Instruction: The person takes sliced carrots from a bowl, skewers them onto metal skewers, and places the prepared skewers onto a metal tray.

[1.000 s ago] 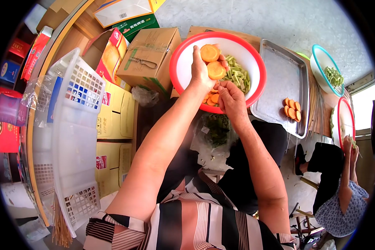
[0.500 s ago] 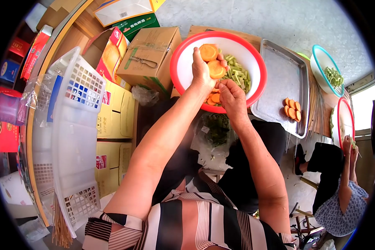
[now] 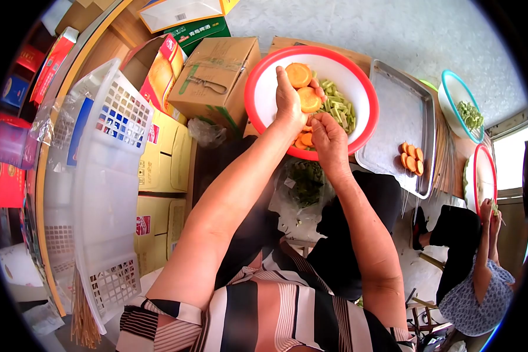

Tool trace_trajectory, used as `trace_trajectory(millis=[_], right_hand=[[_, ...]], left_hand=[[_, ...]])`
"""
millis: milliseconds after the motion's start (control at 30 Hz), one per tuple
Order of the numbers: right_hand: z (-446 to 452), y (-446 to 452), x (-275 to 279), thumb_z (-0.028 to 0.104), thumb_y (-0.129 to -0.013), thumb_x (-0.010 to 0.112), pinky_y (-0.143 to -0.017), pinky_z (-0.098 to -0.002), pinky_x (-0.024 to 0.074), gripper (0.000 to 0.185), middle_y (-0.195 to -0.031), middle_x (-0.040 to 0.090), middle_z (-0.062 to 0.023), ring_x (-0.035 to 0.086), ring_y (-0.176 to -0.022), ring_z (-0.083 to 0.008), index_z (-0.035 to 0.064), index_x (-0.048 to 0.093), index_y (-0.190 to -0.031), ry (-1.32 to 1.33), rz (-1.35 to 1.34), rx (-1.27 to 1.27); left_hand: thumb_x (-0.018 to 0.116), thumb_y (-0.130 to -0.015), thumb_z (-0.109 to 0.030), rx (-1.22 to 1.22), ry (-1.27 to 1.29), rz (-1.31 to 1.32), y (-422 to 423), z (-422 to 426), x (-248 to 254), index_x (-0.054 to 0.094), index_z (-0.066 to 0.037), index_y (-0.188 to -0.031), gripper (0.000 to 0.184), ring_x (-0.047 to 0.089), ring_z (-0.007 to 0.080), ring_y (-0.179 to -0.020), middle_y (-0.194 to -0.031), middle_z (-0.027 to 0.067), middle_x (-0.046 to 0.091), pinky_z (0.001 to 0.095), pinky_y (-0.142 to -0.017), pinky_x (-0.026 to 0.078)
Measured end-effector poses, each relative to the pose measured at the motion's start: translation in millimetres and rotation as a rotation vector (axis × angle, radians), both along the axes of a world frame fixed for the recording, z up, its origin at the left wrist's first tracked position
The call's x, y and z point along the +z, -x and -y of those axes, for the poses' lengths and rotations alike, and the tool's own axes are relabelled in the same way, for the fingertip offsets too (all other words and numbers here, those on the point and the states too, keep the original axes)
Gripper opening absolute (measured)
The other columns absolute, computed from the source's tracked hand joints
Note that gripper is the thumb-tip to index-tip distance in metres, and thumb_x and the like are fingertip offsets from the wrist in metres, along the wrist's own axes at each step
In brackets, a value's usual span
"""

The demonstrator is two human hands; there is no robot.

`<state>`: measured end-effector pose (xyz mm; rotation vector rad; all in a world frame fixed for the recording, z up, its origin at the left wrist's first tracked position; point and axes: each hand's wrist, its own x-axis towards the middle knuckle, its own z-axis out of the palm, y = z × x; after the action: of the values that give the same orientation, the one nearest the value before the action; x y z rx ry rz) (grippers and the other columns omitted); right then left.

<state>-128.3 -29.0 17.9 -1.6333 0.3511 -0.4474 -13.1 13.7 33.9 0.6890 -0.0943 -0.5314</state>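
Left fingers (image 3: 282, 79) grasping flat, round, bright-orange slices (image 3: 298, 75), right fingers (image 3: 319, 130) pinched together

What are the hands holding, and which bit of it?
The left hand holds round orange-coloured slices by their edges, between thumb and fingers. What the right hand pinches is too hidden to tell.

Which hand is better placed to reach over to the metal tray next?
Probably the right hand: it is nearer the tray, while the left hand, farther away, is cupped around orange slices.
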Motion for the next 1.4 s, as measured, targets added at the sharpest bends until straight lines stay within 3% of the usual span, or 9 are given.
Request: trace_trajectory(millis=[233,467,633,833,1067,1333,1400], right_hand=[[0,-2,-4,0.01,-0.091,0.051,-0.051,-0.0221,0.0373,0.011,-0.062,0.045,0.0023,0.042,-0.057,-0.0053,0.0012,0.056,-0.087,-0.02,0.03,-0.005],[1,-4,-4,0.01,-0.092,0.051,-0.052,-0.0225,0.037,0.011,-0.063,0.046,0.0023,0.042,-0.058,-0.0052,0.0015,0.057,-0.088,0.011,0.015,-0.016],[1,-6,-5,0.011,-0.092,0.051,-0.05,-0.0229,0.0366,0.012,-0.063,0.046,0.0024,0.041,-0.057,-0.0051,0.0017,0.057,-0.087,0.002,0.028,-0.005],[4,-7,-6,0.011,-0.091,0.051,-0.05,-0.0227,0.0362,0.013,-0.062,0.045,0.0027,0.041,-0.057,-0.0049,0.0021,0.058,-0.086,-0.041,0.01,-0.011],[5,-6,-1,0.011,-0.091,0.051,-0.051,-0.0225,0.0361,0.012,-0.063,0.045,0.0027,0.04,-0.057,-0.0053,0.0015,0.058,-0.088,-0.012,0.015,-0.009],[3,-2,4,0.012,-0.091,0.052,-0.05,-0.0237,0.0376,0.013,-0.061,0.047,0.0019,0.042,-0.053,-0.006,0.0005,0.058,-0.087,-0.04,-0.051,0.004],[0,1,8,0.011,-0.09,0.053,-0.049,-0.0246,0.0381,0.013,-0.058,0.049,0.0,0.044,-0.052,-0.0067,-0.0007,0.057,-0.087,0.075,-0.045,-0.006]], left_hand=[[0.02,-0.087,-0.07,0.009,-0.041,-0.042,-1,0,3,0.051,-0.006,-0.095,0.072,0.053,0.0223,-0.057,-0.067,0.0097,0.052,0.0372,-0.055,0.048],[0.02,-0.085,-0.072,-0.009,-0.075,-0.037,0,1,-2,0.05,-0.004,-0.093,0.075,0.053,0.0213,-0.058,-0.067,0.0099,0.052,0.0365,-0.054,0.048],[0.02,-0.091,-0.061,0.0,0.017,-0.055,0,1,4,0.049,-0.007,-0.095,0.062,0.052,0.0199,-0.053,-0.068,0.0085,0.052,0.0362,-0.051,0.046],[0.028,-0.091,-0.05,-0.034,0.086,-0.099,-5,3,0,0.048,-0.009,-0.1,0.047,0.05,0.0205,-0.053,-0.069,0.0082,0.051,0.0366,-0.05,0.045],[0.029,-0.09,-0.048,-0.027,0.096,-0.092,-5,4,0,0.049,-0.007,-0.095,0.046,0.051,0.0212,-0.053,-0.067,0.0089,0.052,0.0374,-0.05,0.045],[0.026,-0.095,-0.054,0.049,-0.001,-0.016,-10,3,-7,0.049,-0.004,-0.094,0.055,0.06,0.0264,-0.061,-0.075,0.0128,0.057,0.0379,-0.055,0.051],[0.027,-0.095,-0.053,0.072,-0.017,-0.021,-10,5,-8,0.048,-0.004,-0.097,0.054,0.061,0.0274,-0.064,-0.076,0.0133,0.058,0.0379,-0.056,0.052]])
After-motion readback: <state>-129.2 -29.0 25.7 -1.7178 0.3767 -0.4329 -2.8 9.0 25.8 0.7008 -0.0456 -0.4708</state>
